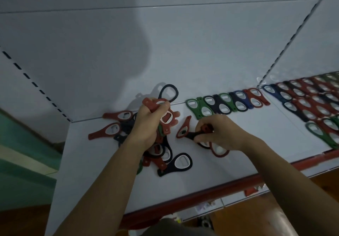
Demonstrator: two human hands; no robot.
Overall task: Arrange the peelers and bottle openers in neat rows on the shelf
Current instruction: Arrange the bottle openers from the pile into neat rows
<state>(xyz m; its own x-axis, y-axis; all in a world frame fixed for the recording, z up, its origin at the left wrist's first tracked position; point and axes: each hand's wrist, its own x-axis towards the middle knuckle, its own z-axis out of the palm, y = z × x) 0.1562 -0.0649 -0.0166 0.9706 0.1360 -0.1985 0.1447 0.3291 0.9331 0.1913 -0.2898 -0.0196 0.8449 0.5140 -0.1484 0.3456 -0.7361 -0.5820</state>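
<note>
the loose openers [110, 130] lie in a tangled heap at the left of the shelf [201, 177], red, dark and green ones crossing each other, some hidden under the left hand [146, 125]; no peeler is plain to see. that hand is curled round a bunch [166, 117] of several openers held above the heap, with a dark loop [168, 92] sticking up past the fingers. the right hand [220, 131] is low over the shelf, pinching a dark opener [191, 136] with something red at its fingertips; how many pieces it holds i cannot tell. a red opener [183, 128] lies just beside it and another [220, 151] pokes out from under the palm. a neat row [225, 103] runs along the back panel [183, 52], overlapped like tiles, and more rows [308, 105] fill the next bay to the right. the main risk, as i judge it, is the crowded left grip: flat, slick pieces fanned at odd angles could slide out, drop onto the heap, or skid to the red lip [238, 180] and off the front. hooked loops and handles may drag a 2nd opener along when 1 is pulled. the right wrist is near the green end of the row, so a careless sweep could knock that overlap askew. in this dim light, dark blue and black are easy to mix.
</note>
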